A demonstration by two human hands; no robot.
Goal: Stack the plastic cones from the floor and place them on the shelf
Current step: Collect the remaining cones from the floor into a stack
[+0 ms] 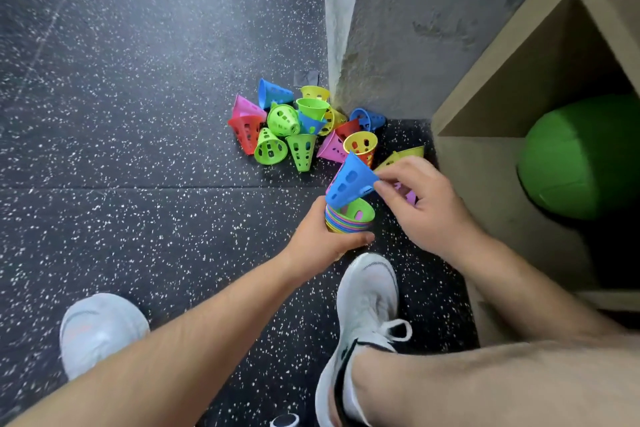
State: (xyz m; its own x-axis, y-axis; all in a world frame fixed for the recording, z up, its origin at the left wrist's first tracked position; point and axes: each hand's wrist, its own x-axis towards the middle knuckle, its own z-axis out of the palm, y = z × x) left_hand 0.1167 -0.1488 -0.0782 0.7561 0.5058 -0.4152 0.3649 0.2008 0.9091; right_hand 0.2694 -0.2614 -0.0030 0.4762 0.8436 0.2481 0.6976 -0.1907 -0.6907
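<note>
While the left hand (329,236) grips the stack of nested coloured plastic cones (351,220), the right hand (427,208), fingers (398,172) pinching a blue perforated plastic cone (349,180), should centre its narrow end first.

No readable text, label, brand or number shows on anything in view.

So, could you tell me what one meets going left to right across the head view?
White left shoe → red perforated plastic cone → blue perforated plastic cone → right hand pinching it → green ball in the wooden shelf.
</note>
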